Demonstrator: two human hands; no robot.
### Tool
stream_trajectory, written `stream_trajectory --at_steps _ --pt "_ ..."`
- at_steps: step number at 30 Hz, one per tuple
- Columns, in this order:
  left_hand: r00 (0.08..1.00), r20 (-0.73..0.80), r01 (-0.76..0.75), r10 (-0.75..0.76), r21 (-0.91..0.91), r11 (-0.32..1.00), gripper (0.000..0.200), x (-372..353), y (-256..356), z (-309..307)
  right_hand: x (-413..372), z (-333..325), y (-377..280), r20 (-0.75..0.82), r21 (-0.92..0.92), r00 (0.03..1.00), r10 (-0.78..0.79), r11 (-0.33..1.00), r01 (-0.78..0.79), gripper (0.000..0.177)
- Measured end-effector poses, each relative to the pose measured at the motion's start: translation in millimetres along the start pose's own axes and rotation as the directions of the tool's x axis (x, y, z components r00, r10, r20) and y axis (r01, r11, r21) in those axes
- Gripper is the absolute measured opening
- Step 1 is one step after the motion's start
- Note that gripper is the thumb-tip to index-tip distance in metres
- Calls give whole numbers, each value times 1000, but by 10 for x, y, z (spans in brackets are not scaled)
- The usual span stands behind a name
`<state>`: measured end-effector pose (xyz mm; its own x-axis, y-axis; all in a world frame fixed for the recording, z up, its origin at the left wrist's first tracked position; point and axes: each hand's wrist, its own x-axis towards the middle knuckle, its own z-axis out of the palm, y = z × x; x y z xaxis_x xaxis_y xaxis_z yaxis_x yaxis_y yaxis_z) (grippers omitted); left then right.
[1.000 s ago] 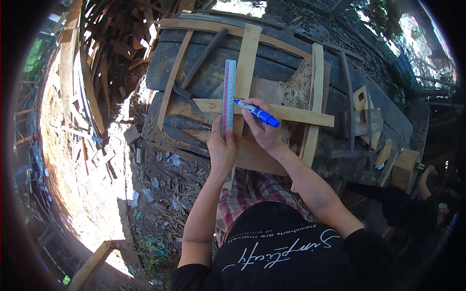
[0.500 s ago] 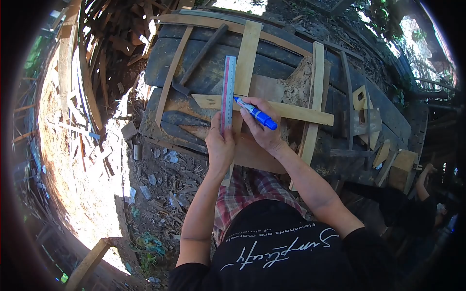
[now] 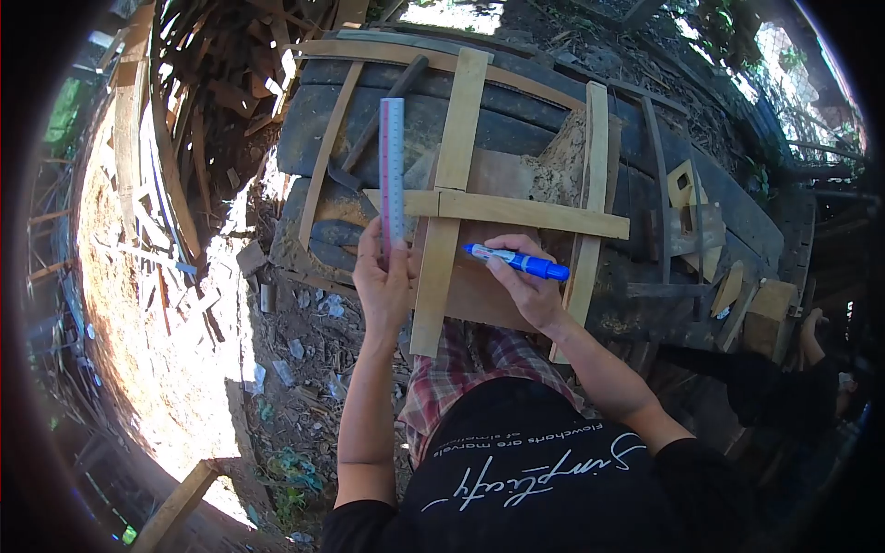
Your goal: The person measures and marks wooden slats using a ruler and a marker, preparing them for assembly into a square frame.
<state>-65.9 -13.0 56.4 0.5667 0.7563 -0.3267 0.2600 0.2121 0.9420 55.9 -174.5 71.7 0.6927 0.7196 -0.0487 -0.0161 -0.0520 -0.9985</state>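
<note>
My left hand [image 3: 382, 281] grips the lower end of a clear ruler [image 3: 393, 166] with a red strip, which points away from me over the left end of a wooden crosspiece [image 3: 535, 215]. A dark pen line crosses that crosspiece near its left end. In my right hand [image 3: 527, 286] is a blue marker [image 3: 518, 261], tip pointing left, above the brown board between the slats. Beneath the crosspiece run two lengthwise slats, a left slat [image 3: 458, 129] and a right slat [image 3: 595, 147].
A hammer-like tool [image 3: 380, 124] with a dark handle lies on the dark plank table [image 3: 309, 106]. Sawdust [image 3: 553, 166] is heaped by the right slat. Wood offcuts [image 3: 770, 309] sit at the right, near another person's arm [image 3: 812, 336]. Scrap wood leans at the left.
The ruler and my left hand have shifted left, off the left slat. My right hand has drawn the marker back toward me and right, away from the crosspiece, uncovering the pen line.
</note>
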Motion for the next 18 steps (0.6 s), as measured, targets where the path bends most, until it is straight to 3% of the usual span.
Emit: stream_trajectory --at_steps 2,3,6,7,9,10,12,14,15,16,18 --pt "983 -158 -86 93 52 995 41 180 41 -284 -123 -158 -57 -55 38 997 62 997 -60 18" --pt "982 -157 -93 101 58 994 41 309 16 -416 -181 -251 -82 -104 74 986 130 990 -123 18" --pt "983 -171 -28 72 246 969 36 789 -311 -748 -303 -557 -257 -198 86 973 116 991 -101 18" --pt "992 -110 -26 62 302 953 34 949 -498 -809 -320 -655 -349 -248 76 963 104 993 -87 16" --pt "998 -27 -35 48 359 933 32 1206 -808 -841 -356 -960 -407 -276 -235 957 -89 972 22 14" --pt "994 25 -104 104 446 889 35 1293 -910 -804 -380 -1087 -440 -294 -239 952 -87 971 15 14" --pt "983 103 -183 151 516 836 37 1413 -990 -739 -426 -1319 -496 -292 -638 923 -249 770 6 17" --pt "984 110 -181 143 643 744 40 1490 -911 -642 -485 -1537 -343 -390 -655 897 -209 748 -110 19" --pt "912 165 -366 377 741 563 39 1677 -1199 -734 -509 -1634 -237 -470 -656 865 -177 725 -208 22" --pt "913 146 -313 380 849 426 42 1637 -1037 -689 -516 -1705 -148 -485 -663 856 -181 714 -225 22" --pt "988 88 -151 126 429 891 49 1603 -898 -713 -505 -1825 80 -623 -496 780 -59 801 -335 24"
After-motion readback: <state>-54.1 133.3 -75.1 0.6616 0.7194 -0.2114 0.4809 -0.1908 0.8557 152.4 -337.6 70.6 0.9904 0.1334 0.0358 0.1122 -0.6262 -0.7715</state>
